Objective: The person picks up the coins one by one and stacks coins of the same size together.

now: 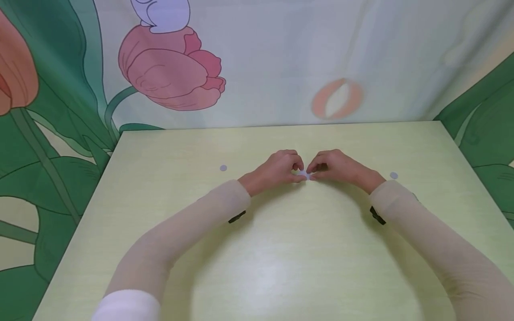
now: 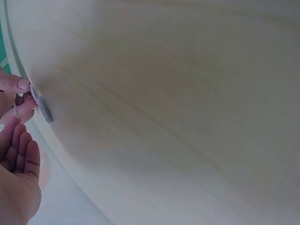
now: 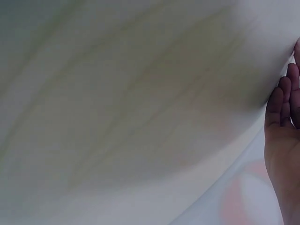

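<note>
Over the table (image 1: 265,249), the left hand (image 1: 281,167) and right hand (image 1: 335,166) nearly meet — each pinching, thumb close to bent fingers, a small pale piece (image 1: 304,173) between them, though its exact shape is hard to make out. One disc (image 1: 223,168) lies beyond the left wrist, another disc (image 1: 394,175) near the right cuff.

Grey disc (image 2: 45,110) by your fingertips (image 2: 24,84)
Below them, pale yellow-green tabletop (image 1: 261,267); beyond, white curtain (image 1: 273,58) patterned with a pink tulip (image 1: 168,73).
</note>
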Motion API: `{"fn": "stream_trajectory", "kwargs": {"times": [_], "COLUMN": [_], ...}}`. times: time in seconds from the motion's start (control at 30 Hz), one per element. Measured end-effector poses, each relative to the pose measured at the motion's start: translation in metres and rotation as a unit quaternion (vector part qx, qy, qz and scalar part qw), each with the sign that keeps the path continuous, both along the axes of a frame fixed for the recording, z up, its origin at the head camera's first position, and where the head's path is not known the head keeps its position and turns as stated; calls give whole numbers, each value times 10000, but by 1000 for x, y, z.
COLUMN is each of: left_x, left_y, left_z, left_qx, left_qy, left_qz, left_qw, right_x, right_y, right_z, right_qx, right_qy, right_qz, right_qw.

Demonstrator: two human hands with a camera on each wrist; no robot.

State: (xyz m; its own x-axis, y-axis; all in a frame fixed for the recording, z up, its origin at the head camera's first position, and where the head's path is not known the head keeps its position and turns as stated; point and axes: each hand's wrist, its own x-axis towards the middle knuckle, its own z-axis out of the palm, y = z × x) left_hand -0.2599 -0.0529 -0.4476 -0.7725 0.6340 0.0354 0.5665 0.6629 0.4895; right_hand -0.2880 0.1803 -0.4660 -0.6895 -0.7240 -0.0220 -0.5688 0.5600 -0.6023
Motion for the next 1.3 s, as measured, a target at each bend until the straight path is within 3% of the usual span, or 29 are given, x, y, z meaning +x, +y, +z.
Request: {"fn": "stream_trajectory", "kwargs": {"times": [0.4,0.87,1.3], "left_x": [-5,-12,-9], "left_y": [4,10,17], "left_z": [-2,-7,-12], "left_qx": [32,-39,-266], "left_qy": [-258,-268,-373], "left_qz": [192,322,187], "left_qw": [9995,9991,9988], "right_x": [-2,-5,-6], "right_y": [2,5,6], "right_z": [-3,-6,-7], "right_qx": [-89,-282,-273], "right_qy": [67,70,41], "right_qz": [-23,3,1], "right_qw": [9999,9996,9996]}}
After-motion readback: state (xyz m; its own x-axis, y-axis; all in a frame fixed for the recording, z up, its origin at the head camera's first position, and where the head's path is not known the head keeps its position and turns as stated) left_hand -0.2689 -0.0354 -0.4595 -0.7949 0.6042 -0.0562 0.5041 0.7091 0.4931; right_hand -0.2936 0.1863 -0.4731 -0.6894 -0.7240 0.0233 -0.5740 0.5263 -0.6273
